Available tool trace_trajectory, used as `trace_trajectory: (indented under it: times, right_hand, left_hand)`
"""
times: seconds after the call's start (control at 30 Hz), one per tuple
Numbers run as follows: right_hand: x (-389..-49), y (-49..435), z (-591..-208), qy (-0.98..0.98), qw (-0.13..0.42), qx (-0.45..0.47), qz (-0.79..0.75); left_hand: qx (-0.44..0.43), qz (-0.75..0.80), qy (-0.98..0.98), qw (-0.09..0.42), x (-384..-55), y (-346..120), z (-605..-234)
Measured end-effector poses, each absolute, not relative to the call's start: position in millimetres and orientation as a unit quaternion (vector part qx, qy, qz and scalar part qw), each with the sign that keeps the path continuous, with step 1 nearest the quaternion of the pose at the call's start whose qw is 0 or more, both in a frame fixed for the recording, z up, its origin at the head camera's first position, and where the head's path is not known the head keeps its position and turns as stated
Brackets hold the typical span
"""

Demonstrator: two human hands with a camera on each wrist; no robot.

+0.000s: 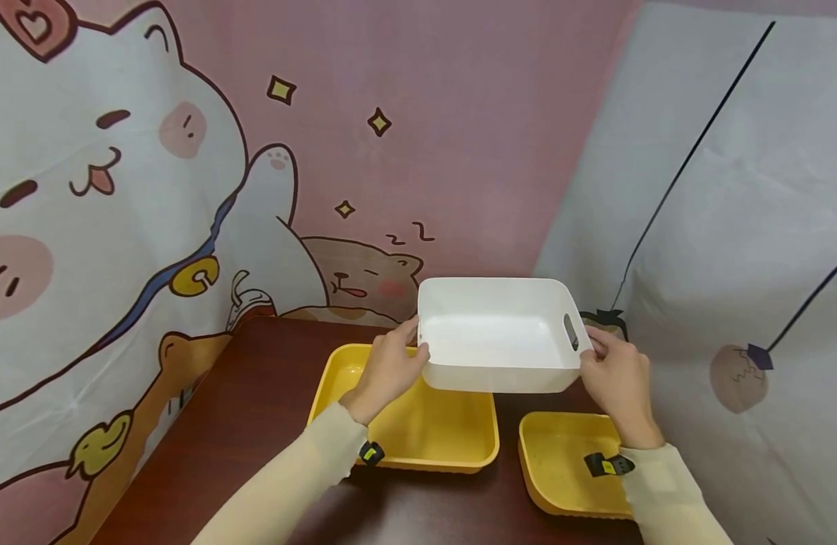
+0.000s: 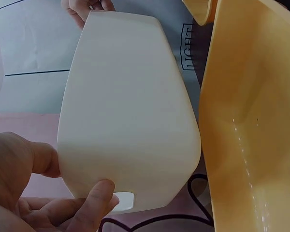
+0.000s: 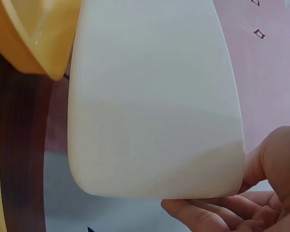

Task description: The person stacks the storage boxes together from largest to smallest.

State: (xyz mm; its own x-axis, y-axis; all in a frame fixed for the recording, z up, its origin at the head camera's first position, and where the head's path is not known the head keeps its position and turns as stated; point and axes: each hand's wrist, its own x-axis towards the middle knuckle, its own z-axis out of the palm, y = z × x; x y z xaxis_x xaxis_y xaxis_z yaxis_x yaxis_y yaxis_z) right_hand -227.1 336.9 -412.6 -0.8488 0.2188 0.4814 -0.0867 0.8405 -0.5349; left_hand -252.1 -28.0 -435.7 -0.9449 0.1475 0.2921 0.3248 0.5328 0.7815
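A white plastic storage bin [image 1: 493, 337] with handle cutouts is held in the air, tilted so that its bare inside faces the head camera. My left hand [image 1: 387, 369] grips its left end, thumb at the rim; the left wrist view shows fingers at the handle hole below the bin's underside [image 2: 125, 96]. At the opposite end, my right hand [image 1: 616, 378] pinches the wall beside the other handle hole. In the right wrist view its fingers [image 3: 198, 212] press along the end wall. Under the left hand stands a larger yellow bin [image 1: 432, 431], partly hidden by the arm.
A smaller yellow bin [image 1: 561, 462] stands on the dark reddish-brown table [image 1: 221, 424] below my right hand, partly covered by the wrist. Behind the table hangs a pink and white cartoon-cat cloth [image 1: 473, 151], which continues as a greyish cloth [image 1: 745, 227] on the right.
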Motion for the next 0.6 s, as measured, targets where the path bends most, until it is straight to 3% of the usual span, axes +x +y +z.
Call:
trace_trajectory:
  times: [0.6]
  right_hand:
    - [-219,292,-417,-0.911,0.237,-0.007,0.338]
  left_hand:
    - [-0.11,-0.459,-0.875,0.111,-236,-87,-436]
